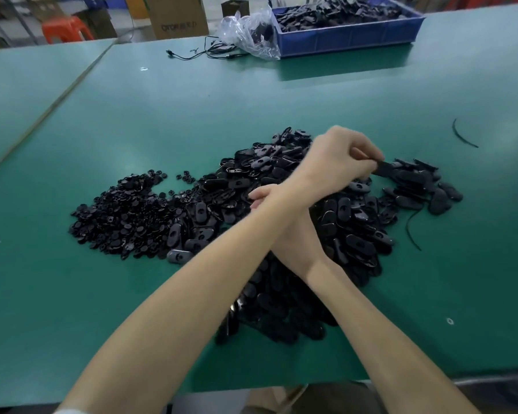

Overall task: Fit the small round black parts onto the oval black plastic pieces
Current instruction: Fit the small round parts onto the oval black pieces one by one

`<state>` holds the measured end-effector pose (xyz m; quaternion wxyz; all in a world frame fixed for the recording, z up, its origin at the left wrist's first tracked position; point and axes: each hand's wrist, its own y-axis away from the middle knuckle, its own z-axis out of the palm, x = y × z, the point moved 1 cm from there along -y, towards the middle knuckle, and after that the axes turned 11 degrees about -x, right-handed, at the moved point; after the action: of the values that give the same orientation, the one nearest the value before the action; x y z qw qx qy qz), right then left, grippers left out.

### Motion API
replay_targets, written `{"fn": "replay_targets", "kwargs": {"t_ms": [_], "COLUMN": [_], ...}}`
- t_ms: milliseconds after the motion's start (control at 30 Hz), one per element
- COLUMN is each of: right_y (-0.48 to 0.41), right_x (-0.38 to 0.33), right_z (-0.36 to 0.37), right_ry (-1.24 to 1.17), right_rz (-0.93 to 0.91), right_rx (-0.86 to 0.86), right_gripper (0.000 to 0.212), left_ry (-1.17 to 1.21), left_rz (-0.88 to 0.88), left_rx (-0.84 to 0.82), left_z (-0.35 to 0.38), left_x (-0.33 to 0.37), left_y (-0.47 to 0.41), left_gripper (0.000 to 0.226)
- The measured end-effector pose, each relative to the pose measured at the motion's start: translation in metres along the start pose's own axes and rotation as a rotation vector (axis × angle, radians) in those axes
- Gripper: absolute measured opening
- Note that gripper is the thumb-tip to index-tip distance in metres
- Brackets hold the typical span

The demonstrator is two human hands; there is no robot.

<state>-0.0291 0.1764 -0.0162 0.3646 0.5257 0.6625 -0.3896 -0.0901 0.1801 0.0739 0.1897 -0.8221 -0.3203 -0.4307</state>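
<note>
my arms cross over the green table [132,121]: left hand [338,162] reaches right, fingertips pinched on one oval black plastic piece [385,168] just above the small group of ovals [422,186] at the right. right hand [284,225] lies under my left forearm on the big oval pile [281,240], fingers hidden, grip unclear. small round black parts [123,213] heap at left.
</note>
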Motion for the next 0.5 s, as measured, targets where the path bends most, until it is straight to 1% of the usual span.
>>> {"fn": "replay_targets", "kwargs": {"t_ms": [33, 133, 167, 233, 267, 367, 500], "right_y": [0.0, -0.009, -0.01, -0.008, -0.008, -0.01, -0.011], "right_x": [0.003, 0.011, 0.011, 0.008, 0.007, 0.006, 0.003], "right_z": [0.002, 0.007, 0.008, 0.012, 0.012, 0.012, 0.011], "right_ry": [-0.052, -0.078, -0.033, 0.065, 0.071, 0.079, 0.117], "right_rz": [-0.01, 0.029, 0.037, -0.008, -0.011, 0.002, -0.005], "right_rx": [-0.006, 0.045, 0.073, 0.113, 0.122, 0.112, 0.089], "right_gripper": [0.031, 0.027, 0.025, 0.027, 0.027, 0.025, 0.027], "left_ry": [0.009, -0.015, -0.023, -0.028, -0.033, -0.054, -0.052], "left_rz": [-0.013, -0.074, -0.096, -0.128, -0.134, -0.125, -0.068], "left_rx": [-0.039, -0.094, -0.096, -0.112, -0.122, -0.139, -0.124], "left_z": [0.011, 0.037, 0.044, 0.052, 0.056, 0.062, 0.063], "left_x": [0.003, 0.005, 0.004, 0.001, -0.001, -0.004, 0.002], "left_y": [-0.011, -0.034, -0.039, -0.044, -0.045, -0.046, -0.038], "left_gripper": [0.017, 0.019, 0.019, 0.018, 0.017, 0.02, 0.033]}}
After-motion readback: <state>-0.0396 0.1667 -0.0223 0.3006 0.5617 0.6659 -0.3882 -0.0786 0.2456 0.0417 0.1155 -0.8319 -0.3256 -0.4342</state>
